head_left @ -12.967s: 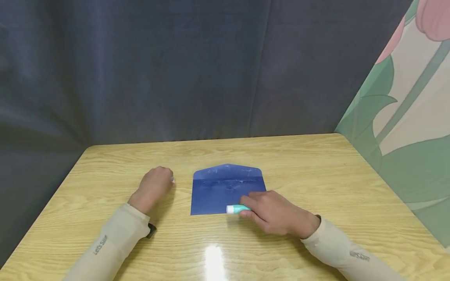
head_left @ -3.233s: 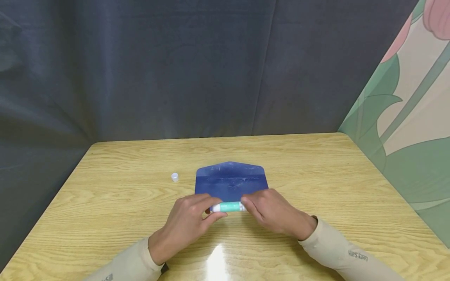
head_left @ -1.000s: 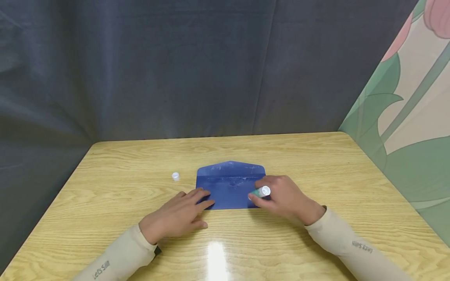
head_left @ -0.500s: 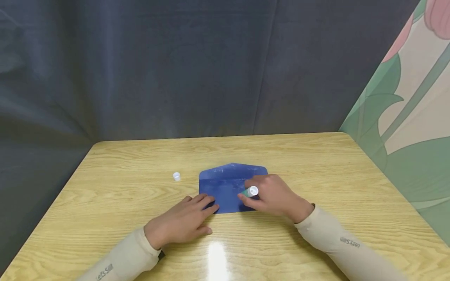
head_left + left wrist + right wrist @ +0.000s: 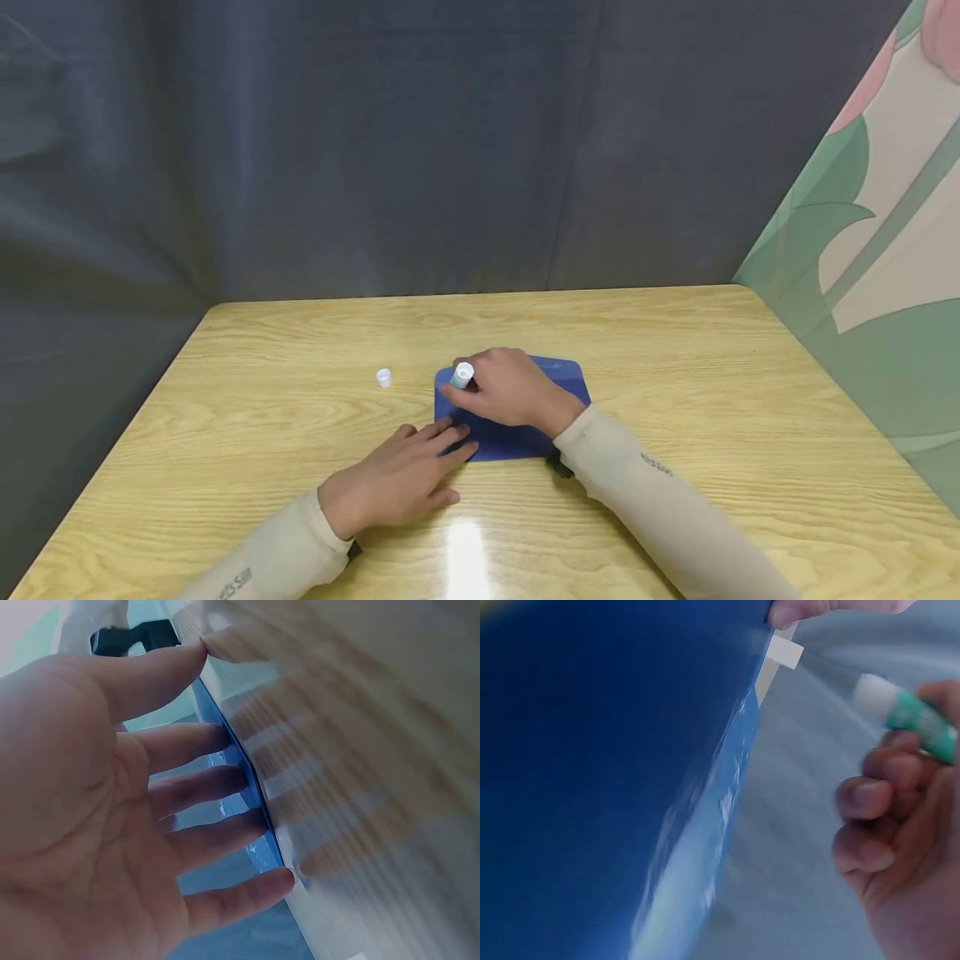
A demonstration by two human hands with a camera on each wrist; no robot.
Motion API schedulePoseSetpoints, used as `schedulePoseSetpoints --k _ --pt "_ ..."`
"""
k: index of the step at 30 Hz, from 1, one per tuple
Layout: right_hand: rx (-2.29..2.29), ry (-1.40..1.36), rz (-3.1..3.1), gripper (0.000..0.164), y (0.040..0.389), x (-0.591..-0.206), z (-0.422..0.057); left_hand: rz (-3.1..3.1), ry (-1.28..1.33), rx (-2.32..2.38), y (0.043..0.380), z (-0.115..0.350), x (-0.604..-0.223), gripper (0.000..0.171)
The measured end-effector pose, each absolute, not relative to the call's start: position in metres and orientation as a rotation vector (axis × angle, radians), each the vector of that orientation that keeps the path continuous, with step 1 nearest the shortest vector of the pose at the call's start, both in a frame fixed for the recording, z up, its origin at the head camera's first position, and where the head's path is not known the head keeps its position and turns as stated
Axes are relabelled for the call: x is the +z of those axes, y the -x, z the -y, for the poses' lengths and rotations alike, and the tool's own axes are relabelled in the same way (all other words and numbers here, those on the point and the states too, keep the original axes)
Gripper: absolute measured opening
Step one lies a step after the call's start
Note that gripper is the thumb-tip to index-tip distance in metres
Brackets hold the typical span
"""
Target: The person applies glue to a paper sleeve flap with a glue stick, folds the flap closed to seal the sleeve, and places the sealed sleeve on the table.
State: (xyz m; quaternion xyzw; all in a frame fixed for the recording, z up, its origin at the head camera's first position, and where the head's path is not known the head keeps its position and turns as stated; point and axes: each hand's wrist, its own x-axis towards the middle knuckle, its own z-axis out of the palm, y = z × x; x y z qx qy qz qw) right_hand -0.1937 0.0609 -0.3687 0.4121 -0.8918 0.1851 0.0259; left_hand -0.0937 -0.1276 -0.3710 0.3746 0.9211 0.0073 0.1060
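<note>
Ideally, the envelope [image 5: 506, 442] is steadied by the outstretched left hand [image 5: 401, 481] while the glue stick [image 5: 462, 377], gripped in the curled right hand [image 5: 512, 388], is stroked evenly.

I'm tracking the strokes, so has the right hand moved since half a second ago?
Yes. The right hand, holding the glue stick, has moved left across the blue envelope, closer to the white cap on the table.

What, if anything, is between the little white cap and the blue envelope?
Nothing but bare wooden tabletop: the head view shows a short, clear stretch between the white cap and the near side of the blue envelope.
</note>
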Motion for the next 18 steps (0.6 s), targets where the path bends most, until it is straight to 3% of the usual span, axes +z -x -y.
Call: schedulePoseSetpoints --k 7,18 --pt "0.366 -1.247 2.858 0.04 0.207 -0.367 -0.041 -2.684 -1.054 0.036 0.094 0.126 -0.372 0.061" --pt "0.196 -1.319 2.867 0.028 0.22 -0.36 -0.039 -2.667 -0.988 -0.003 0.094 0.126 -0.374 0.061"
